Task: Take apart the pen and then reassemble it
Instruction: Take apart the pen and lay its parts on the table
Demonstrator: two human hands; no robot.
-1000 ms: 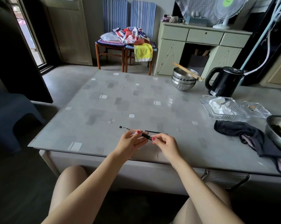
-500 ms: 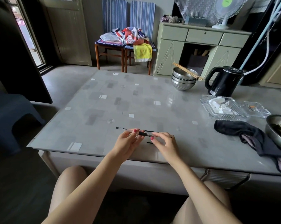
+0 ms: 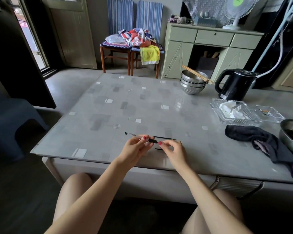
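A clear pen barrel (image 3: 134, 135) with a black end cap at its left and a black grip section at its right is held level just above the table's near edge. My left hand (image 3: 135, 148) pinches the barrel near the grip. My right hand (image 3: 172, 150) has its fingertips closed at the barrel's right end; what they pinch there is too small to tell. A thin black refill (image 3: 164, 137) lies on the table just behind the hands. A short dark piece (image 3: 158, 149) lies on the table between the hands.
Stacked steel bowls (image 3: 192, 84) with chopsticks and a black kettle (image 3: 235, 85) stand at the back right. A glass tray (image 3: 235, 114), a dark cloth (image 3: 260, 142) and a steel bowl (image 3: 292, 135) sit at right. The grey table (image 3: 125, 107) spreads ahead.
The barrel has tilted level and shifted slightly left. My right hand has gone from the barrel's middle to its right end.
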